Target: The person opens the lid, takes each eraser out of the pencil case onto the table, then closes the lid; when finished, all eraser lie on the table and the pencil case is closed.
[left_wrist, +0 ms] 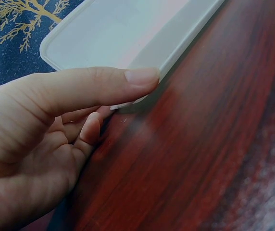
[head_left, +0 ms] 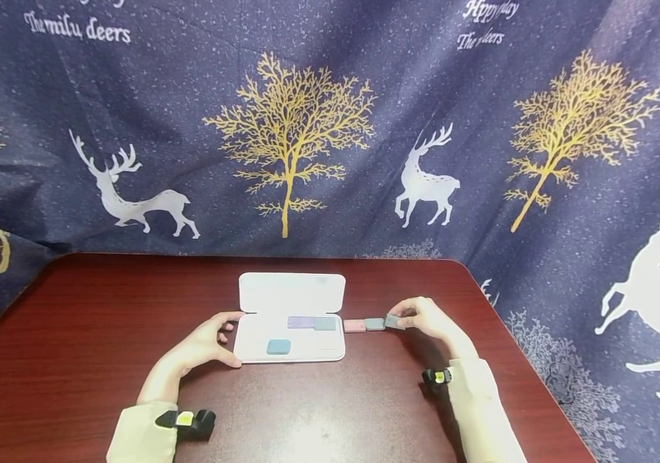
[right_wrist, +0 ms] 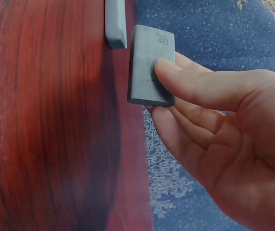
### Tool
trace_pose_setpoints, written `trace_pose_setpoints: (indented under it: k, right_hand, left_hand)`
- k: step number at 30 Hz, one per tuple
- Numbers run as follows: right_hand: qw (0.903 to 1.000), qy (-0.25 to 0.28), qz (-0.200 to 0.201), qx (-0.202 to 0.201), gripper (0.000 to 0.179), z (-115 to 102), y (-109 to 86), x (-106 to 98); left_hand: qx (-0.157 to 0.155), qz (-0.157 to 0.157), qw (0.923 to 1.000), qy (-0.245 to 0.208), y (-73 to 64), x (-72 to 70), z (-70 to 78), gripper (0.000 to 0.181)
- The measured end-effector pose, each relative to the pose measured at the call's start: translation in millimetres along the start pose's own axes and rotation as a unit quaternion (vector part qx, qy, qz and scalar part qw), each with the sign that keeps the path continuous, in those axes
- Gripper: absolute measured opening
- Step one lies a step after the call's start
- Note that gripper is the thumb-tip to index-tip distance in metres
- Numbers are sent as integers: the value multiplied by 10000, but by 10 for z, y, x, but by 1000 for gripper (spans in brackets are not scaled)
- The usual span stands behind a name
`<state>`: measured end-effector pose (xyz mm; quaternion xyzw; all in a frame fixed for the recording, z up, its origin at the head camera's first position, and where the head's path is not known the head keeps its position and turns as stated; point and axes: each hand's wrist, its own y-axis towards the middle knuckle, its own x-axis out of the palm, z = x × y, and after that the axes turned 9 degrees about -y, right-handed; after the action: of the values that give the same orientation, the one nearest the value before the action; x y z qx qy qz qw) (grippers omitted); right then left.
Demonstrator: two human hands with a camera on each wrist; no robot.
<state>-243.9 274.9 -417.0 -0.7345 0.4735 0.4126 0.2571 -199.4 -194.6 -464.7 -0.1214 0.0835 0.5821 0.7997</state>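
A grey eraser marked 4B (right_wrist: 149, 67) is pinched between the thumb and fingers of my right hand (head_left: 422, 316), just above the table. To its left, a grey-green eraser (head_left: 374, 324) and a pink eraser (head_left: 355, 326) lie in a row beside the case. My left hand (head_left: 205, 341) holds the left end of an open white pencil case (head_left: 254, 352), thumb at the near corner and index finger at the far one. Inside the case are a purple eraser (head_left: 300, 322), a grey-blue eraser (head_left: 324, 323) and a teal eraser (head_left: 278, 346).
The case's white lid (head_left: 292, 292) stands raised along its far side. All of it rests on a dark red wooden table (head_left: 133, 302). Behind the table hangs a blue cloth (head_left: 330, 116) printed with deer and trees.
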Motion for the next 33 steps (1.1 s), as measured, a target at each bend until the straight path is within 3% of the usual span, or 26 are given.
trace_pose_setpoints:
  k: [17, 33]
  right_hand:
    - [9992, -298, -275, -32, 19, 17, 27, 6]
    - [9989, -428, -84, 174, 17, 76, 105, 66]
  left_hand:
    - [67, -1, 10000, 17, 3, -2, -19, 96]
    - [128, -28, 9999, 9, 4, -9, -19, 96]
